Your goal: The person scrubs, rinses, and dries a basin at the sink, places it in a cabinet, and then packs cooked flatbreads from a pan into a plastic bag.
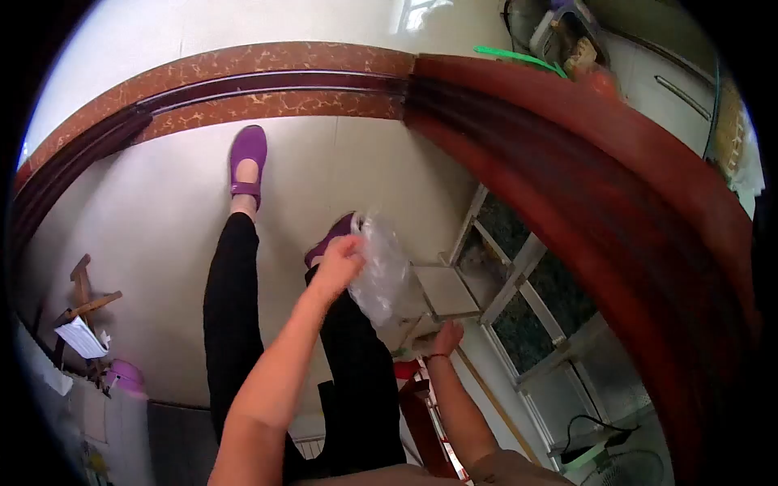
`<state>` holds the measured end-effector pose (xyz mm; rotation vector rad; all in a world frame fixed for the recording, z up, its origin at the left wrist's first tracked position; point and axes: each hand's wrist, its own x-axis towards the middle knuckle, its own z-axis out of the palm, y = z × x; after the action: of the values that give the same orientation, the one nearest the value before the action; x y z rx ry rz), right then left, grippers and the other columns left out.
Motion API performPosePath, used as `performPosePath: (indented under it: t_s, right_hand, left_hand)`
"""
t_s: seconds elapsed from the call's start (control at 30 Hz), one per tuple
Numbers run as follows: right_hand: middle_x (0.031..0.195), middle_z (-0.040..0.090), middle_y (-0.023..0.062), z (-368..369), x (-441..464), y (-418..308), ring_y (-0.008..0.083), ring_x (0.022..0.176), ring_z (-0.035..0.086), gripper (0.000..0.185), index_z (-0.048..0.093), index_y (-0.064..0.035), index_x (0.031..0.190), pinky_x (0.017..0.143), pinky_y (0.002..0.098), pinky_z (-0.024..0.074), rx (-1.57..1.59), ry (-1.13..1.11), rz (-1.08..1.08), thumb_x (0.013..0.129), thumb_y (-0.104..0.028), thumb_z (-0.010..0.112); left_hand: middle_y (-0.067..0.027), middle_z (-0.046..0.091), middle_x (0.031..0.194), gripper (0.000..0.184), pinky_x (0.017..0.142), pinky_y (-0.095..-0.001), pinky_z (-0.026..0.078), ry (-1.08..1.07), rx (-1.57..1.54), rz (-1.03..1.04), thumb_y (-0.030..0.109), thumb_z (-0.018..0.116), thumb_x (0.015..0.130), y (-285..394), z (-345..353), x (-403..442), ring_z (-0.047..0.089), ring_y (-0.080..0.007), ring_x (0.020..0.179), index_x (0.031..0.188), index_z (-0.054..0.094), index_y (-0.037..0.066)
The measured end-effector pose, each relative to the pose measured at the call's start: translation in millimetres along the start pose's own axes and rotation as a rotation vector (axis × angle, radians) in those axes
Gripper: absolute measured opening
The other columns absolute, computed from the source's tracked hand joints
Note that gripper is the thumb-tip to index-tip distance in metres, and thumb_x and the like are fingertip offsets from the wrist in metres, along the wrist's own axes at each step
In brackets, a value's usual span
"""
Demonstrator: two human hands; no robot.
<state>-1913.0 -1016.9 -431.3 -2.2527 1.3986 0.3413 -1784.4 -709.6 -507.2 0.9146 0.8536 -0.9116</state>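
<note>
My left hand (344,261) is closed on a clear plastic bag (381,271), which hangs in front of my right shoe and lower leg. The bag looks thin and crumpled, and I cannot make out anything inside it. Lower and to the right, my right hand (446,337) is beside the metal-framed cabinet (447,292). A dark band circles that wrist. Its fingers are small and blurred, so whether they grip anything does not show. The purple shoe (248,150) on my left foot rests on the pale tiled floor (340,162).
A dark red door frame (559,162) curves along the right, meeting a brown marbled threshold (275,58) ahead. To the left stands a wooden stool (91,304) beside a white booklet (81,338). A fan (632,468) and a dark cable are low at right.
</note>
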Motion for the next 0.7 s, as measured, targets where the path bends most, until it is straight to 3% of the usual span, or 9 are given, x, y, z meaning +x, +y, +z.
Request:
performPosePath:
  t_s: [0.07, 0.17, 0.23, 0.3, 0.37, 0.43, 0.53, 0.6, 0.7]
  right_hand:
    - [0.097, 0.053, 0.0090, -12, 46, 63, 0.0237, 0.093, 0.051, 0.041, 0.049, -0.0024, 0.116, 0.086, 0.0361, 0.0422, 0.368, -0.108, 0.701, 0.083, -0.025, 0.059]
    - [0.092, 0.052, 0.0079, 12, 34, -48, 0.0222, 0.088, 0.051, 0.035, 0.051, -0.0052, 0.104, 0.083, 0.0354, 0.0432, 0.705, -0.106, 1.083, 0.085, -0.034, 0.054]
    - [0.081, 0.049, 0.0058, 17, 115, 57, 0.0214, 0.075, 0.049, 0.026, 0.050, -0.0094, 0.087, 0.075, 0.0366, 0.0428, 0.907, -0.134, 0.785, 0.086, -0.035, 0.051]
    - [0.072, 0.046, 0.0047, 14, 136, -6, 0.0220, 0.067, 0.046, 0.018, 0.046, -0.0124, 0.078, 0.068, 0.0398, 0.0394, 0.991, -0.170, 0.738, 0.086, -0.028, 0.051]
    - [0.067, 0.041, 0.0034, -12, 191, -13, 0.0207, 0.062, 0.041, 0.014, 0.044, -0.0134, 0.076, 0.067, 0.0413, 0.0354, 0.950, -0.687, 0.392, 0.084, -0.023, 0.051]
    - [0.065, 0.040, 0.0013, -17, 210, -65, 0.0195, 0.059, 0.039, 0.020, 0.040, -0.0127, 0.068, 0.074, 0.0412, 0.0359, 0.607, -0.090, 0.490, 0.083, -0.020, 0.051]
    - [0.064, 0.037, 0.0027, -42, 260, -59, 0.0198, 0.059, 0.038, 0.023, 0.040, -0.0138, 0.063, 0.084, 0.0415, 0.0363, 0.390, -0.153, 0.518, 0.084, -0.020, 0.048]
    - [0.073, 0.050, 0.0089, -44, 279, -31, 0.0219, 0.071, 0.049, 0.020, 0.055, -0.0104, 0.070, 0.090, 0.0424, 0.0386, 0.316, -0.345, 0.371, 0.085, -0.022, 0.047]
    - [0.078, 0.055, 0.0083, -21, 241, -36, 0.0213, 0.072, 0.054, 0.014, 0.057, -0.0071, 0.082, 0.080, 0.0391, 0.0434, 0.021, -0.382, 0.316, 0.086, -0.018, 0.050]
  left_hand:
    - [-0.0065, 0.059, 0.105, 0.044, 0.082, -0.0266, 0.043, 0.049, -0.135, 0.082, -0.002, 0.052, 0.074, 20, -18, -7, 0.054, -0.0137, 0.094, 0.118, 0.049, -0.001]
    - [-0.0063, 0.058, 0.106, 0.051, 0.085, -0.0277, 0.042, 0.116, -0.139, 0.203, -0.002, 0.055, 0.073, 53, -49, -28, 0.053, -0.0141, 0.097, 0.123, 0.043, 0.001]
    - [-0.0062, 0.058, 0.104, 0.056, 0.084, -0.0285, 0.042, 0.143, -0.113, 0.259, -0.001, 0.057, 0.073, 73, -55, -43, 0.053, -0.0144, 0.096, 0.126, 0.040, 0.002]
    - [-0.0069, 0.055, 0.106, 0.063, 0.088, -0.0301, 0.042, 0.318, 0.045, 0.263, -0.005, 0.060, 0.071, 92, -59, -63, 0.053, -0.0170, 0.100, 0.129, 0.038, 0.005]
    - [-0.0065, 0.054, 0.103, 0.065, 0.087, -0.0299, 0.042, 0.347, 0.043, 0.331, -0.003, 0.061, 0.072, 100, -59, -78, 0.053, -0.0166, 0.097, 0.131, 0.037, 0.006]
    - [-0.0061, 0.053, 0.100, 0.066, 0.087, -0.0296, 0.041, 0.386, 0.048, 0.422, -0.001, 0.063, 0.072, 112, -65, -90, 0.052, -0.0161, 0.094, 0.132, 0.035, 0.006]
    - [-0.0037, 0.051, 0.092, 0.067, 0.085, -0.0279, 0.040, 0.392, 0.120, 0.465, 0.001, 0.062, 0.074, 126, -70, -110, 0.050, -0.0146, 0.087, 0.134, 0.034, 0.007]
    - [-0.0027, 0.049, 0.089, 0.066, 0.081, -0.0262, 0.041, 0.408, 0.108, 0.497, 0.002, 0.063, 0.074, 123, -79, -110, 0.048, -0.0128, 0.084, 0.133, 0.035, 0.007]
    - [-0.0010, 0.046, 0.085, 0.059, 0.077, -0.0235, 0.041, 0.447, 0.102, 0.528, 0.002, 0.062, 0.075, 123, -84, -115, 0.046, -0.0105, 0.079, 0.130, 0.040, 0.007]
